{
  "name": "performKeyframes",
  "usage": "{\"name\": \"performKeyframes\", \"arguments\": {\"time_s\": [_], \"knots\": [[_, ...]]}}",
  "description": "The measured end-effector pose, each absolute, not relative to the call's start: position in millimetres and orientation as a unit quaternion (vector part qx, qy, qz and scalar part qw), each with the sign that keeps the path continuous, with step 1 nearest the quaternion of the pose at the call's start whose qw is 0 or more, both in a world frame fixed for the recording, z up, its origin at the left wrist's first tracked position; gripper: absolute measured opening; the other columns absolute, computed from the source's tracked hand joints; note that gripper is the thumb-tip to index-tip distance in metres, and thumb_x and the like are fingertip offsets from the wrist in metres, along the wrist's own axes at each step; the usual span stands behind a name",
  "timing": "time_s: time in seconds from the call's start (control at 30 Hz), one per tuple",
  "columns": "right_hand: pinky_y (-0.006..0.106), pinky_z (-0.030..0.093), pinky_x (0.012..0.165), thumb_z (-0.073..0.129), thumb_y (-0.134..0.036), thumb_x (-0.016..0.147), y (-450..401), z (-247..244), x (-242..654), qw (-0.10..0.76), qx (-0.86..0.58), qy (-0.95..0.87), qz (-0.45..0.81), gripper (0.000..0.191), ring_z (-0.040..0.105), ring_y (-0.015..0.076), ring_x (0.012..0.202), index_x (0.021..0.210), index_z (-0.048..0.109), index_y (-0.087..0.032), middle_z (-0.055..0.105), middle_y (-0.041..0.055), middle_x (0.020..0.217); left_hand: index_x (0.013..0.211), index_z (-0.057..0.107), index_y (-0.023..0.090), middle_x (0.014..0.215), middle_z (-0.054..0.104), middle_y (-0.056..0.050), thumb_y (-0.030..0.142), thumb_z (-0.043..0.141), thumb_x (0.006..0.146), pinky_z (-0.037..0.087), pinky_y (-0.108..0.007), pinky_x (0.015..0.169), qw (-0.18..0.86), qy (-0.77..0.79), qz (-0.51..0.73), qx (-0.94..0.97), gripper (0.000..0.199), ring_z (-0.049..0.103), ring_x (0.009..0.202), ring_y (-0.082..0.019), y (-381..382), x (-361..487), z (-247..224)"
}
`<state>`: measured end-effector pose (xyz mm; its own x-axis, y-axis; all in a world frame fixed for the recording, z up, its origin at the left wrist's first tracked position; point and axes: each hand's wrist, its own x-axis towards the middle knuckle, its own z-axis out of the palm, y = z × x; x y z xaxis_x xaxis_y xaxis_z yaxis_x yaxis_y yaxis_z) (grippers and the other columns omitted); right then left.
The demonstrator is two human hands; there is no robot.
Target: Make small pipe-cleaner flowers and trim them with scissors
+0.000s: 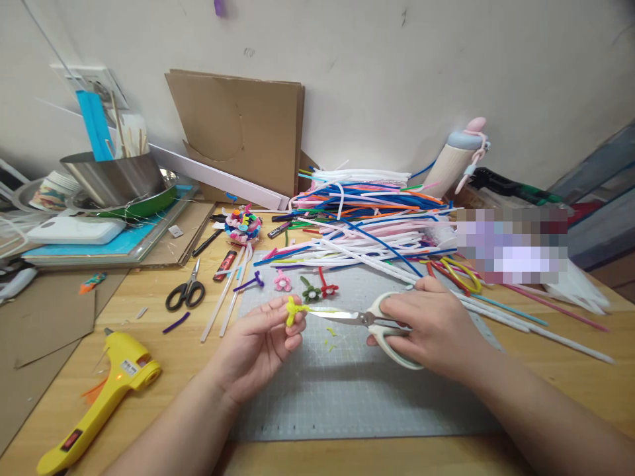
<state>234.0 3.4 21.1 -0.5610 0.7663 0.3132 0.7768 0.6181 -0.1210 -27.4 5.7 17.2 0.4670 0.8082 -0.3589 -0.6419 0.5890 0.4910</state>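
Taking clock directions from yellow flower (290, 311). Pinching it btwn thumb & fingertips of L hand (258, 345), leaving palm part-open, w/ other fingers loosely curled. Holding it up over mat (322, 406), nr L side. Gripping white scissors (366, 318) w/ R hand (427, 324) @ 3 o'clock, closing fingers round handles. Pointing blades toward 9, along flower's yellow stem, w/ tips just beside petals; being unable to tell touching from mere overlapping.

Seeing yellow bits (331, 348) on mat @ 4. Spotting pink flower (282, 281) @ 12, green flower (311, 291) btwn 1 & 2, red flower (330, 291) @ 2 right beside green, purple flower (256, 280) @ 10. Facing pile of fuzzy sticks (347, 248) @ 1, spreading partly over mat. Noting lighter (225, 266) @ 10, black scissors (190, 283) & purple strip (176, 323) @ 9, glue gun (116, 370) @ 8. Further back, seeing metal pot (119, 178) @ 10, card (233, 112) leaning on wall (357, 73) btwn 11 & 12, bottle (449, 162) btwn 1 & 2.
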Motion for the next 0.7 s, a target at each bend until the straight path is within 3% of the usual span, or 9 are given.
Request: {"name": "performKeyframes", "arguments": {"time_s": [0.2, 0.37, 0.7], "knots": [[0.031, 0.021, 0.064, 0.057, -0.039, 0.082, 1.9, 23.5, 233.4, 0.173, -0.439, -0.882, -0.012, 0.026, 0.046, 0.0104, 0.054, 0.066, 0.051, -0.019, 0.058, -0.0043, 0.058, 0.09, 0.057, 0.01, 0.068, 0.053, -0.003, 0.005, 0.059, 0.075, 0.044, -0.015, 0.048, 0.824, 0.312, 0.452, 0.137, 0.015, 0.049, 0.056, -0.006, 6.4, -27.3, 19.2], [0.031, 0.022, 0.066, 0.06, -0.046, 0.077, 1.6, 28.3, 230.1, 0.181, -0.453, -0.873, 0.018, 0.028, 0.049, 0.0123, 0.06, 0.074, 0.052, -0.019, 0.06, -0.0023, 0.068, 0.09, 0.057, 0.01, 0.072, 0.054, -0.003, 0.005, 0.059, 0.075, 0.044, -0.015, 0.049, 0.821, 0.314, 0.449, 0.159, 0.016, 0.05, 0.058, -0.007, 5.6, -27.3, 19.4], [0.033, 0.023, 0.067, 0.058, -0.041, 0.077, 0.8, 24.2, 229.1, 0.164, -0.454, -0.876, 0.001, 0.023, 0.053, 0.0145, 0.065, 0.073, 0.052, -0.019, 0.061, -0.0011, 0.07, 0.086, 0.058, 0.013, 0.065, 0.05, 0.0, 0.013, 0.064, 0.073, 0.037, -0.016, 0.046, 0.824, 0.299, 0.416, 0.242, 0.014, 0.043, 0.055, -0.007, 3.8, -21.7, 12.3]]}}
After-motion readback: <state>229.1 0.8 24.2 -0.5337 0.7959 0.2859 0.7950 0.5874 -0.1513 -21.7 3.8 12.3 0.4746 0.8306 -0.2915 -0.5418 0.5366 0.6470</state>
